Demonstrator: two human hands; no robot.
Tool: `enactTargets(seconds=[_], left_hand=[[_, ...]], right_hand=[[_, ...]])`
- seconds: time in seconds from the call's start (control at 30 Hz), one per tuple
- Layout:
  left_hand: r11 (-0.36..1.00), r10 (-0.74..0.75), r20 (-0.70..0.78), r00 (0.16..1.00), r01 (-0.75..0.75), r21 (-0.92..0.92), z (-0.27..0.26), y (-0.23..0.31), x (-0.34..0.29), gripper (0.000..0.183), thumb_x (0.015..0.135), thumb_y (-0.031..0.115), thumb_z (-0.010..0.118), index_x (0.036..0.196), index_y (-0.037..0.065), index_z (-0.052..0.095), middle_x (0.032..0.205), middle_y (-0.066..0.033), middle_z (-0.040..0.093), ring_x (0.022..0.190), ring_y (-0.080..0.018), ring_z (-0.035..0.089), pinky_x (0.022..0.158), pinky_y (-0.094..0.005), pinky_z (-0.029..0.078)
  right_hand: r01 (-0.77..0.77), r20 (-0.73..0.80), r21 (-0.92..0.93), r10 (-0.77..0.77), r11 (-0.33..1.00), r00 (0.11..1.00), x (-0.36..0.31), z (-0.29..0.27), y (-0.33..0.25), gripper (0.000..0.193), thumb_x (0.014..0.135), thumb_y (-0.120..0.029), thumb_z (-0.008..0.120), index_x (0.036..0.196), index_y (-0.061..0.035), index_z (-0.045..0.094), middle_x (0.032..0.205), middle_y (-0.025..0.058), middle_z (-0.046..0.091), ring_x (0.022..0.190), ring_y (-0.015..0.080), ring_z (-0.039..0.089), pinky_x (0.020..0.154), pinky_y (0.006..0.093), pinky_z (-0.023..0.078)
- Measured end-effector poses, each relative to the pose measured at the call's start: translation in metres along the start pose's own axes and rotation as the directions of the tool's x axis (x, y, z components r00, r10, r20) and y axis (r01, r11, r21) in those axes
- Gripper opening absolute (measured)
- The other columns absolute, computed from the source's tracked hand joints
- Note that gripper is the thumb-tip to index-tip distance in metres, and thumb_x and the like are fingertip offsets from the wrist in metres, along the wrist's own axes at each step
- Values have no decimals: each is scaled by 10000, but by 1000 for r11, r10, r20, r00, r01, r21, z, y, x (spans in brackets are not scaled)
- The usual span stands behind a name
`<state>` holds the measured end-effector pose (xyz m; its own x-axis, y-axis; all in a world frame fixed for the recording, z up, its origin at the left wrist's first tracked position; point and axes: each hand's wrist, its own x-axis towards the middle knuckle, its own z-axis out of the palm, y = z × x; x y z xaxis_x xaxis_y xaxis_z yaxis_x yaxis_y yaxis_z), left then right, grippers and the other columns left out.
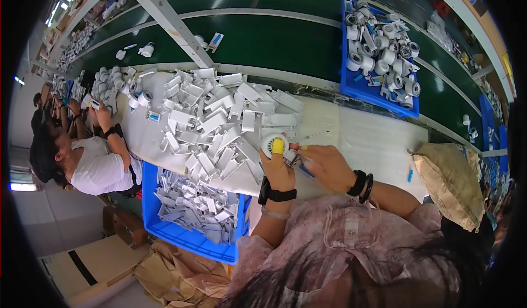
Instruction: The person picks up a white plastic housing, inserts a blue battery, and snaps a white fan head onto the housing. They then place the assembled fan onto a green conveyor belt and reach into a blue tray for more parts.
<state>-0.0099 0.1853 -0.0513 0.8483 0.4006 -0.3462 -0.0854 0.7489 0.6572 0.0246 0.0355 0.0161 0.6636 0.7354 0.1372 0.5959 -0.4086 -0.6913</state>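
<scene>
My left hand (278, 168) is closed around a white round housing (269, 141) with a slotted face; a yellow wrap covers one of its digits. Close against it, my right hand (330, 169) is closed with its fingers pinched at the lower side of the housing, where something small and blue shows. What those fingers grip is mostly hidden. Just beyond my hands lies a white rectangular tray-like piece (279, 122). A large heap of white plastic channel-shaped pieces (217, 116) spreads over the table to the left of my hands.
A blue bin (189, 243) of similar pieces stands below the table's left edge. Across the green conveyor (269, 39) sits a blue crate (379, 104) of white round assemblies. A brown sack (451, 179) lies at right. Another person (96, 162) works at left.
</scene>
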Motion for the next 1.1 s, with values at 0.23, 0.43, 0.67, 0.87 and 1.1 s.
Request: enactTargets(seconds=[0.23, 0.43, 0.67, 0.87, 1.1], left_hand=[[989, -9, -59, 998, 0, -150, -2, 38, 20, 333, 914, 268, 607, 1169, 74, 517, 1147, -125, 606, 776, -180, 626, 891, -476, 521], [973, -73, -61, 995, 57, -225, -4, 41, 29, 389, 898, 311, 627, 1190, 75, 523, 1181, -125, 595, 830, -180, 616, 915, -466, 510], [948, -134, -57, 989, 111, -297, 6, 38, 42, 243, 941, 181, 554, 1149, 61, 516, 1151, -106, 600, 806, -181, 621, 882, -450, 527], [963, -121, -23, 992, 112, -244, 18, 16, 49, 244, 933, 191, 575, 1131, 61, 518, 1115, -96, 614, 802, -196, 632, 823, -416, 546], [995, -37, 6, 999, 37, -93, 44, -5, 41, 292, 907, 214, 622, 1119, 61, 493, 1071, -94, 605, 780, -210, 626, 780, -395, 545]], right_hand=[[-245, -221, -124, 214, 962, 952, 109, 33, 135, 305, 819, -191, 629, 1079, -36, 588, 1057, 166, 601, 1016, 349, 558, 852, 398, 462], [-370, -24, -512, 418, 775, 908, 149, 51, 152, 484, 735, -331, 723, 1136, -100, 580, 1058, 133, 588, 1046, 326, 549, 874, 434, 444], [-494, -68, 31, 495, 869, 866, 121, 22, 165, 313, 827, -199, 662, 1064, -46, 526, 889, 116, 602, 731, 224, 616, 661, 348, 490], [-533, 92, 352, 538, 769, 838, 45, -14, 73, 322, 916, -289, 588, 1065, -24, 481, 855, 119, 598, 637, 226, 582, 541, 316, 464], [-344, -266, -19, 327, 939, 907, 10, -9, 17, 430, 849, -290, 668, 1130, -30, 473, 1017, 198, 570, 822, 385, 602, 649, 435, 494]])
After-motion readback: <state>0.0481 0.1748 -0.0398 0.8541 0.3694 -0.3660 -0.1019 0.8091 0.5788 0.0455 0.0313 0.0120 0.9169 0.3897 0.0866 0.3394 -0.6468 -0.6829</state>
